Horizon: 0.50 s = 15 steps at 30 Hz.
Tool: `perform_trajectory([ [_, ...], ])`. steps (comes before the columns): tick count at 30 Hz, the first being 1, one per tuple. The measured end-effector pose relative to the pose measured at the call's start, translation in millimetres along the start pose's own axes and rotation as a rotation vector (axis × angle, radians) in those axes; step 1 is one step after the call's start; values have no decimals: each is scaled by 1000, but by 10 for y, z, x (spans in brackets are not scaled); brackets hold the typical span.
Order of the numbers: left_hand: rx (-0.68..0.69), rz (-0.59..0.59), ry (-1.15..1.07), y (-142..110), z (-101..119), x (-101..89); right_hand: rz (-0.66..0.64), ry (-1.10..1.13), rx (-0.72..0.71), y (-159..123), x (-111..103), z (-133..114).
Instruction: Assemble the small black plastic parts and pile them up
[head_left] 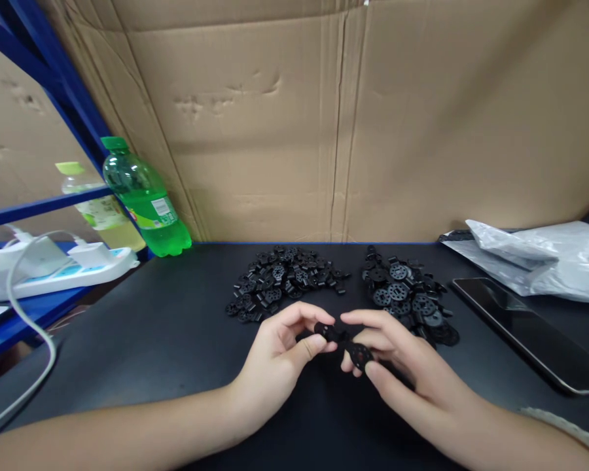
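Between thumb and fingers, my left hand (287, 350) pinches a small black plastic part (326, 331). My right hand (407, 366) holds a black perforated disc piece (359, 355) by its thumb and fingers, with its index finger stretched toward the left hand. The two pieces are very close together at the centre; whether they are joined I cannot tell. Just beyond my hands lies a heap of small black plastic parts (285, 278) on the left. Another heap, of black perforated discs (402, 294), is behind my right hand.
A phone (530, 333) and a crumpled plastic bag (559, 258) lie at the right. On the left stand a green bottle (150, 206) and a paler bottle (98, 209), near a white power strip (73, 271) with a cable. A cardboard wall (255, 131) closes off the back of the black table (152, 340).
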<state>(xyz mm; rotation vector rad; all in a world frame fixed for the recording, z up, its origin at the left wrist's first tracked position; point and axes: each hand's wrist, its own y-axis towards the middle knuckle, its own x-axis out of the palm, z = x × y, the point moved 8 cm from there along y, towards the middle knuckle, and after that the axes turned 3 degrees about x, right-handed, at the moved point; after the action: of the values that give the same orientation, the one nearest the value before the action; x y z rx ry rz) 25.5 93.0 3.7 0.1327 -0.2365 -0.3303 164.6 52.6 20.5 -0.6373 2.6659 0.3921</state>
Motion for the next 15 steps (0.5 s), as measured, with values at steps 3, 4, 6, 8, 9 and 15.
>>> perform_trajectory([
  [3,19,4,-11,-7,34,7,61,166,133,42,-32,154],
  [4,17,4,-17,-9,34,7,59,201,165,56,-25,198],
  [6,0,9,-35,-8,17,1,36,256,207,80,-6,263],
  [8,-22,13,-62,-2,-13,-4,24,303,219,94,-7,287],
  [9,-34,14,-78,1,-29,-5,22,323,217,98,-15,288],
  [15,-125,44,-134,8,-111,-25,-26,361,151,93,-9,251],
])
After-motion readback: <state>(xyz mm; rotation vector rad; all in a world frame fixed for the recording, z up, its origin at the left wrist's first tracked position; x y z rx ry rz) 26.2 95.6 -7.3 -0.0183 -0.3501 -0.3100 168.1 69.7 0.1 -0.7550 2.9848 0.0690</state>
